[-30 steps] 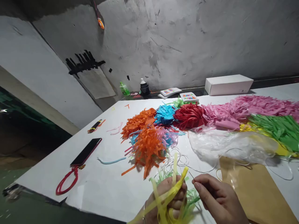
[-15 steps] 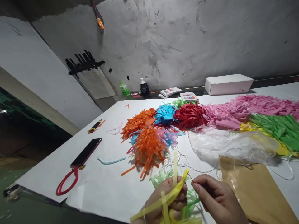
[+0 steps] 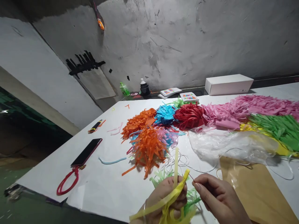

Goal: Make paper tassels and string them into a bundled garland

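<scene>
My left hand (image 3: 161,191) is closed around a yellow tissue-paper tassel (image 3: 181,187), whose twisted top sticks up past the fingers. Cut strips hang below and across the wrist, and one pale strip (image 3: 176,161) stands upright. Just to its right, my right hand (image 3: 216,194) pinches a thin, dark reddish wire or thread (image 3: 191,177), which runs to the tassel's top. Which of the two it is, I cannot tell. Light green tissue strips (image 3: 192,199) lie on the table behind and beneath the hands.
Orange (image 3: 149,149), blue (image 3: 165,113), red (image 3: 190,115) and pink tassels (image 3: 233,107) are heaped beyond the hands. Clear plastic (image 3: 224,143) and a brown envelope (image 3: 254,189) lie right. A phone (image 3: 86,152) with a red strap is left; a white box (image 3: 229,84) stands behind.
The loose yellow strips below my left hand have shifted and hang closer together. Both hands stay almost in place, the right still pinching the thin strand.
</scene>
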Demonstrator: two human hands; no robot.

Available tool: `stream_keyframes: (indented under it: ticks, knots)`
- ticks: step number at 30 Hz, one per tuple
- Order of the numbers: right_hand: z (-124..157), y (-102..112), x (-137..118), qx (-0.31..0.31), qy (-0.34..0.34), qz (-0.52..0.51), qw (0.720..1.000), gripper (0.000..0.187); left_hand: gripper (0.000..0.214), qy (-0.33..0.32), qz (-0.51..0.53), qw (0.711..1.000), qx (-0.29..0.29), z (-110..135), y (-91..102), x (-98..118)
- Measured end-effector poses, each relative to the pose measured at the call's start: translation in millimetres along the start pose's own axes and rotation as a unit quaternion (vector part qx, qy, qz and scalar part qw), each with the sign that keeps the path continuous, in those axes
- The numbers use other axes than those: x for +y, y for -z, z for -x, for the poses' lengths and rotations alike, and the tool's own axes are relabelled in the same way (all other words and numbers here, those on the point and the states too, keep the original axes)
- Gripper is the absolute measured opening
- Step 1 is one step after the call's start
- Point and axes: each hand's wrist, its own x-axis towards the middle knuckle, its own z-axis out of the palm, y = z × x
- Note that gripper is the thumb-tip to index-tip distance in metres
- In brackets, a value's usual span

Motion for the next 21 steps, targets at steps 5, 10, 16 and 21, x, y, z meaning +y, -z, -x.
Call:
stream_keyframes:
  ticks: [5,10,16,21]
  knots:
    - [-7.6,12.9,4.4,-0.105,-0.015,0.046,0.993,0.038,0.033,-0.048,-0.051,0.997,0.017,2.2,4.2,-0.1]
    - [-11.9,8.6,16.7,-0.121,-0.114,-0.114,0.979,0.047,0.034,-0.027,-0.122,0.992,0.033,6.7,-2.6,9.2]
    - [-12.0,-1.6,21.2,-0.143,-0.116,-0.163,0.969,0.050,0.040,-0.033,-0.189,0.981,-0.002,9.0,-8.8,20.8]
    - [-14.0,0.0,16.0,-0.108,-0.072,-0.116,0.985,0.043,0.042,-0.147,-0.305,0.940,0.036,13.7,-5.2,24.3]
